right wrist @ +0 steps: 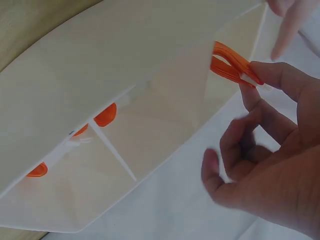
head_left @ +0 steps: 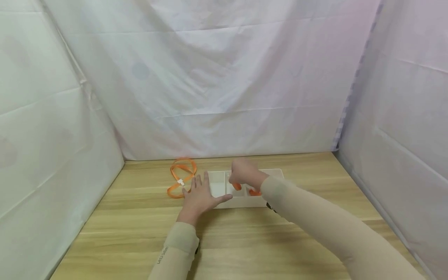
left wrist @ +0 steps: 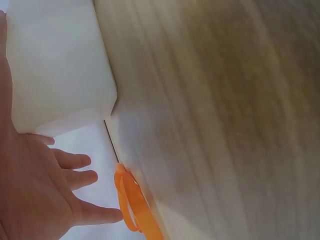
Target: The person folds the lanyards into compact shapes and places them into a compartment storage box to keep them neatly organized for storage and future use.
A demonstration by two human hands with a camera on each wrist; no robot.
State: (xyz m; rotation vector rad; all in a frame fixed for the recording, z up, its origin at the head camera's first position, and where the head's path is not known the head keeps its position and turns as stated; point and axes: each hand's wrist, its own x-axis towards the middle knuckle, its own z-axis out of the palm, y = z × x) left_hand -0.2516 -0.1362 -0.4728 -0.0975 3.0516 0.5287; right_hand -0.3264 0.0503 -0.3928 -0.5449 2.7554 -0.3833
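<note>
A white divided box [head_left: 238,202] stands on the table, with the left hand [head_left: 200,197] at its left end, fingers spread and thumb lying along the near rim. The right hand [head_left: 246,173] is over the middle of the box. Between thumb and fingertip it pinches a folded orange strap [right wrist: 234,59] with a whitish piece at its end, seen in the right wrist view. More orange strap [head_left: 254,192] shows inside the right-hand compartment. An orange lanyard [head_left: 180,182] with a white clip lies looped on the table, just beyond the left fingertips.
The wood-grain table [head_left: 238,241] reaches to white cloth [head_left: 224,77] hanging behind it and on both sides. Thin white dividers [right wrist: 115,150] split the box into compartments. Long light sleeves [head_left: 315,217] cover both forearms; the right one crosses the box's right end.
</note>
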